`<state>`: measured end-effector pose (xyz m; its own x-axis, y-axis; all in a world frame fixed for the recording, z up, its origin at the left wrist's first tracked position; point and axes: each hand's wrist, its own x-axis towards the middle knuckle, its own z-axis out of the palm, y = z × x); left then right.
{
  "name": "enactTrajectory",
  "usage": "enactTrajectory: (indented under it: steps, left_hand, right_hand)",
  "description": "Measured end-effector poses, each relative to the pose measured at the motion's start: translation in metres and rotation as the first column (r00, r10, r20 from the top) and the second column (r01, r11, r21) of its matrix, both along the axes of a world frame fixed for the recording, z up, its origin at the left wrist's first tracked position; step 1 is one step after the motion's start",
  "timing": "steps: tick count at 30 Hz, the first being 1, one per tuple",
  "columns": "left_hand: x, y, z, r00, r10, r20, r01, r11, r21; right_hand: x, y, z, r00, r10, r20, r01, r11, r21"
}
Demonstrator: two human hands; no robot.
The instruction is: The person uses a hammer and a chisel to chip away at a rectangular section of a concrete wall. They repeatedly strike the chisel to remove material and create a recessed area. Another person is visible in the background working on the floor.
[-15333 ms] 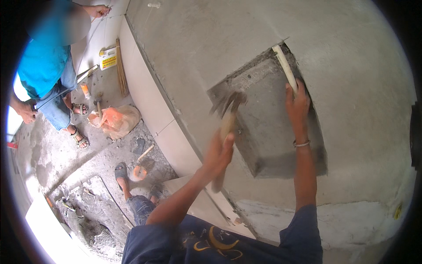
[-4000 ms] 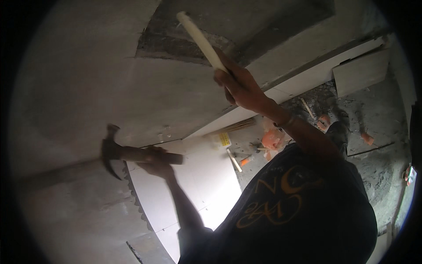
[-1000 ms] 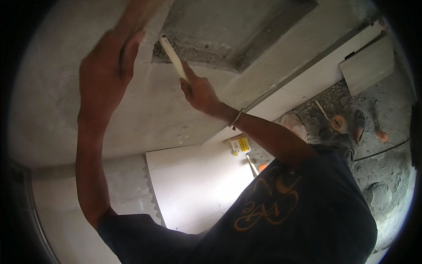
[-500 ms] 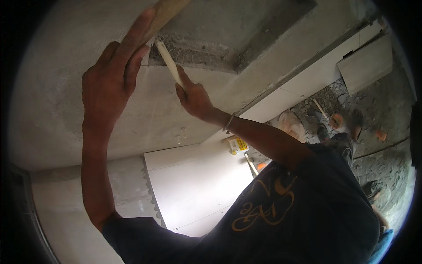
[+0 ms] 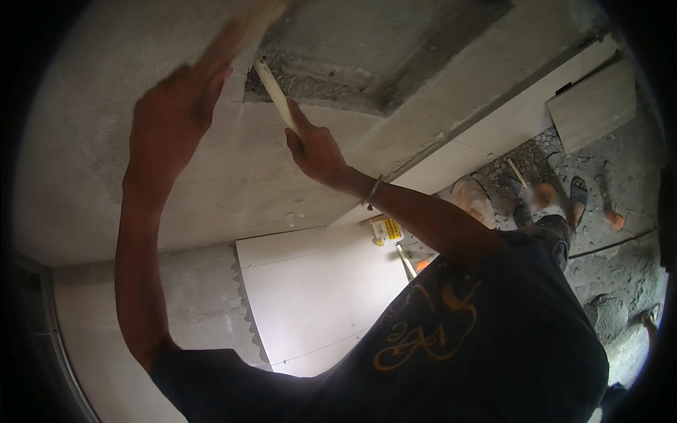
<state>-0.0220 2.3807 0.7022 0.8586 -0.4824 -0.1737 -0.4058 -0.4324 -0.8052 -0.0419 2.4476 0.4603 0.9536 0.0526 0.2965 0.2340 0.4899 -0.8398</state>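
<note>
Shirt (image 5: 451, 338): a dark shirt with an orange design is seen nearest, low in the view.
Left hand (image 5: 173, 116): raised against the grey wall (image 5: 141, 197); a pale wooden handle (image 5: 257, 17), blurred, is closed in the grip, and its head is cut off by the frame.
Right hand (image 5: 317, 151): the grip is wrapped narrowly around the lower end of a pale rod-like chisel (image 5: 275, 99).
Chisel position: its tip is set at the rough edge of the recess (image 5: 374, 49) cut in the wall.
Handling: the chisel is judged stiff and fairly light; it is best held low on the shaft, away from the struck end.
Farther off: white tiles (image 5: 310, 289), rubble on the floor (image 5: 613, 282).
</note>
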Motion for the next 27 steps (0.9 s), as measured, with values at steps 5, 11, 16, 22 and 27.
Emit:
enactTrajectory:
  steps: [5,11,16,22,27]
  left_hand:
    - [-0.009,-0.026,-0.012,0.984,0.172,-0.053,-0.155,0.959,0.238]
    - [-0.006,-0.026,-0.017,0.995,-0.095,-0.022,0.088,0.974,-0.207]
    - [-0.004,-0.039,-0.021,0.874,0.436,0.214,-0.485,0.767,0.42]
    - [0.005,-0.06,-0.009,0.965,-0.254,-0.07,0.224,0.931,-0.288]
    - [-0.002,-0.032,-0.016,0.938,0.336,0.088,-0.347,0.922,0.17]
  right_hand:
    - [0.0,0.009,0.001,1.0,-0.019,0.008,0.019,1.0,-0.002]
    - [0.001,0.001,-0.002,0.999,-0.043,0.014,0.042,0.996,0.076]
    - [-0.004,0.005,0.001,1.0,0.006,-0.001,-0.006,0.999,0.037]
    - [0.008,-0.002,-0.006,0.999,-0.043,0.007,0.042,0.997,0.058]
    - [0.001,-0.001,0.001,1.0,-0.004,0.013,0.003,1.0,0.019]
